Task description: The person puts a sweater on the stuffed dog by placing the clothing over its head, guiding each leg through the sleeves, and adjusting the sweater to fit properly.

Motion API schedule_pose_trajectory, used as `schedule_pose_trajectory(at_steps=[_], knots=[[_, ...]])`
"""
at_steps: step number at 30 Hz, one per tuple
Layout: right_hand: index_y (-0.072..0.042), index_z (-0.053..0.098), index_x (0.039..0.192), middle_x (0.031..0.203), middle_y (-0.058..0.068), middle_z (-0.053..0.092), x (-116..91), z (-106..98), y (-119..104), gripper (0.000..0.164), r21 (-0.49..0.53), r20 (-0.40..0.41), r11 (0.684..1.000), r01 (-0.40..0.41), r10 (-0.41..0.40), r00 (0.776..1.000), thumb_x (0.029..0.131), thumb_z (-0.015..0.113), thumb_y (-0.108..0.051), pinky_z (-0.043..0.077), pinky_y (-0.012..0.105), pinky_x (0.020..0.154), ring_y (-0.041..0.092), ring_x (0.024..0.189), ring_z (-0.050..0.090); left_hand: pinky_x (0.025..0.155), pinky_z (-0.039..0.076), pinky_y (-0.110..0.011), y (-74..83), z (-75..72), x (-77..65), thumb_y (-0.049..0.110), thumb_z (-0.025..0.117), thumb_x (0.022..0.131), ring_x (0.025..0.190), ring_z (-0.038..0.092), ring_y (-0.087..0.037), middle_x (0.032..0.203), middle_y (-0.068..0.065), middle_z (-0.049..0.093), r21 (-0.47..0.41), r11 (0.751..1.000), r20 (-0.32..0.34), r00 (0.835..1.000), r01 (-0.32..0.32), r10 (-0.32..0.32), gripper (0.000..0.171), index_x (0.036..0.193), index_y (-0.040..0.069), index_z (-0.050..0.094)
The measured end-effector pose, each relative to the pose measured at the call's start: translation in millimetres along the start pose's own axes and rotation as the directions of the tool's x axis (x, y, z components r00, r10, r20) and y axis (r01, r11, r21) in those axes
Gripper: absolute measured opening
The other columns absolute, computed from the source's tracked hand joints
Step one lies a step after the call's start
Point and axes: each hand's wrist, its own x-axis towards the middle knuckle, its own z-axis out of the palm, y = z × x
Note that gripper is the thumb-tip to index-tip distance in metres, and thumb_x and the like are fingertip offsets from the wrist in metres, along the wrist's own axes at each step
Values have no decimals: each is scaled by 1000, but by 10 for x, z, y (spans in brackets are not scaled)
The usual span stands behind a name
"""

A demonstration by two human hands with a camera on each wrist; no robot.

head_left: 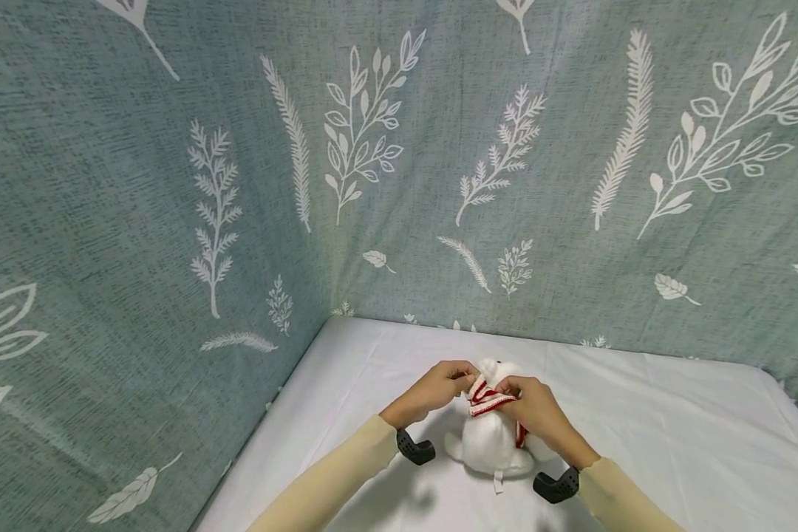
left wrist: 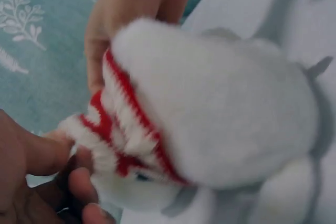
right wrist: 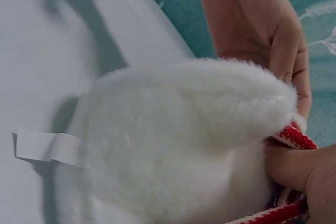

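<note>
A white plush toy sits on the white-covered table, its back and a fabric tag facing me. Around its neck runs a red and white knitted scarf, one end of it hanging down the toy's right side. My left hand pinches the scarf at the left of the neck between thumb and fingers. On the other side my right hand grips the scarf, its thumb tucked against the knit in the right wrist view. The toy's face is mostly hidden; a dark eye shows in the left wrist view.
The table is covered with a white cloth. Behind it and to the left hang green curtains with white leaf prints. Black wrist devices are strapped below both hands, close to the toy.
</note>
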Motion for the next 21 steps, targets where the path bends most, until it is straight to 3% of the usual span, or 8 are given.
schedule_pose_trajectory(at_steps=[4, 8, 11, 15, 21], knots=[[-11, 74, 94, 93, 0, 71, -1, 13, -3, 11, 25, 9, 1000, -15, 15, 1000, 87, 77, -3, 42, 27, 51, 14, 62, 51, 60, 40, -28, -42, -43, 37, 3, 60, 97, 71, 55, -17, 77, -2, 64, 93, 996, -18, 1000, 0, 1, 21, 110, 15, 73], [-8, 74, 96, 92, 1, 69, -8, 1, 7, 12, 53, 39, 999, 0, -2, 999, 88, 75, 0, 44, 28, 53, 15, 70, 54, 59, 44, -25, -70, -60, 58, 1, 72, 89, 72, 60, -14, 81, 0, 67, 158, 987, -85, 996, 7, 7, 10, 95, 9, 69], [-9, 74, 97, 88, 0, 69, -3, -21, 27, 11, 70, 62, 998, 1, -5, 998, 88, 77, -5, 43, 27, 51, 16, 67, 53, 63, 46, -24, -90, -66, 68, 3, 76, 88, 74, 60, -9, 81, 2, 69, 164, 986, -101, 995, 2, 15, 5, 89, 7, 72], [-11, 74, 95, 85, -1, 68, 7, -43, 48, 10, 66, 78, 998, -4, -1, 997, 87, 81, -13, 42, 27, 51, 15, 61, 50, 69, 49, -24, -102, -71, 78, 11, 76, 93, 80, 63, -5, 88, 5, 75, 143, 990, -46, 999, -15, 21, 6, 93, 11, 82], [-13, 72, 92, 82, -2, 65, -4, -24, 37, 10, 70, 97, 998, 3, -9, 995, 87, 81, -14, 43, 28, 48, 12, 52, 47, 82, 51, -29, -80, -91, 102, 21, 75, 96, 92, 65, -9, 96, 5, 76, 73, 997, 60, 998, 2, -7, 12, 99, 12, 83]])
